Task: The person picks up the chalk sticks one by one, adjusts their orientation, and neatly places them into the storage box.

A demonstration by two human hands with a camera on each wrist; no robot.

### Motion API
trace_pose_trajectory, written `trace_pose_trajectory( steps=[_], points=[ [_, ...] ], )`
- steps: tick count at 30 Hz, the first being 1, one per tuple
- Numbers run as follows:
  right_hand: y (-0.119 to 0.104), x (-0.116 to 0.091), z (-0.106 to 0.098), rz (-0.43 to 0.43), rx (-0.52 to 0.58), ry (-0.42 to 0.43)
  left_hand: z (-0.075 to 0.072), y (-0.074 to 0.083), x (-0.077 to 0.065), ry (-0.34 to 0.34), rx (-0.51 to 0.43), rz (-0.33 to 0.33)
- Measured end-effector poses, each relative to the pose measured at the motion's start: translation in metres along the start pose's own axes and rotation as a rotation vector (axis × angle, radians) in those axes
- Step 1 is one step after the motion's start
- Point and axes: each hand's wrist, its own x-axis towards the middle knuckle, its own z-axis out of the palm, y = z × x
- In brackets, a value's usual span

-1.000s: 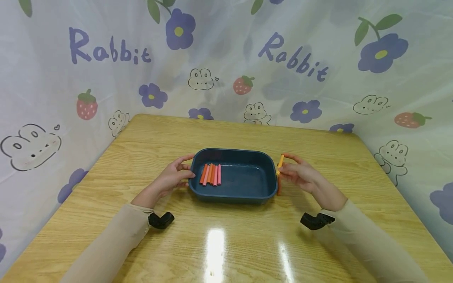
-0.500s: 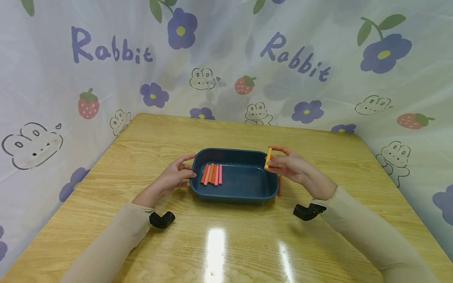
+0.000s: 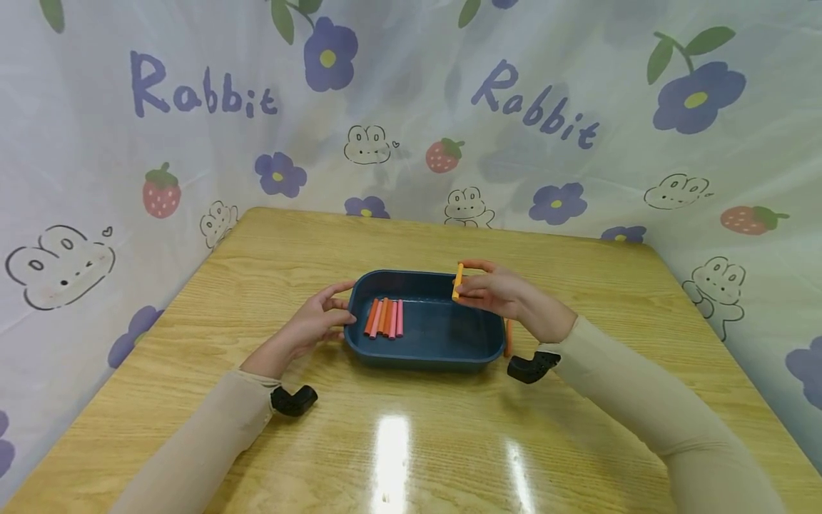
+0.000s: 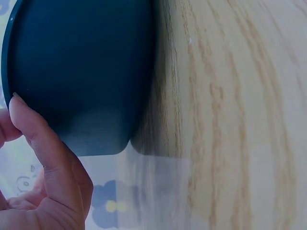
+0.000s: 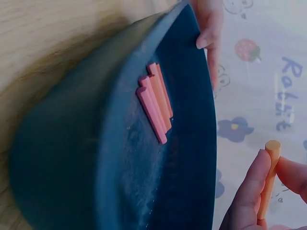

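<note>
A dark blue rectangular basin (image 3: pixel 443 332) with rounded corners stands on the table. My left hand (image 3: pixel 312 319) grips its left end, thumb at the rim and the other fingers outside; the left wrist view shows the thumb (image 4: pixel 36 124) at that rim. Over the basin's right half, my right hand (image 3: pixel 507 294) pinches a yellow-orange round stick (image 3: pixel 458 283), held raised with its flat end (image 5: pixel 273 144) facing the right wrist camera. Several pink and orange-red sticks (image 5: pixel 156 100) lie side by side on the basin floor, toward the left end.
An orange-red stick (image 3: pixel 509 338) lies on the wooden table (image 3: pixel 411 243) just outside the basin's right end, partly hidden by it. A printed cloth (image 3: pixel 411 93) hangs behind and at both sides. Black wrist mounts (image 3: pixel 293 401) sit on both sleeves.
My right hand has lifted the yellow-orange stick from beside the basin's right end and carried it left over the basin. My left hand stays at the left rim.
</note>
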Motion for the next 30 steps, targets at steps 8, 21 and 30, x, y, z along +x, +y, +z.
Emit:
trace_pose_trajectory(
  steps=[8,21,30],
  points=[
    [-0.005,0.016,0.016,0.052,-0.006,0.017,0.000,-0.001,0.000,0.004,0.001,-0.002],
    [-0.007,0.046,0.035,0.165,-0.141,-0.071,-0.002,-0.002,0.000,0.000,0.001,0.012],
    [-0.005,0.063,0.043,0.208,-0.237,-0.111,-0.003,-0.003,0.000,-0.016,-0.006,0.023]
  ],
)
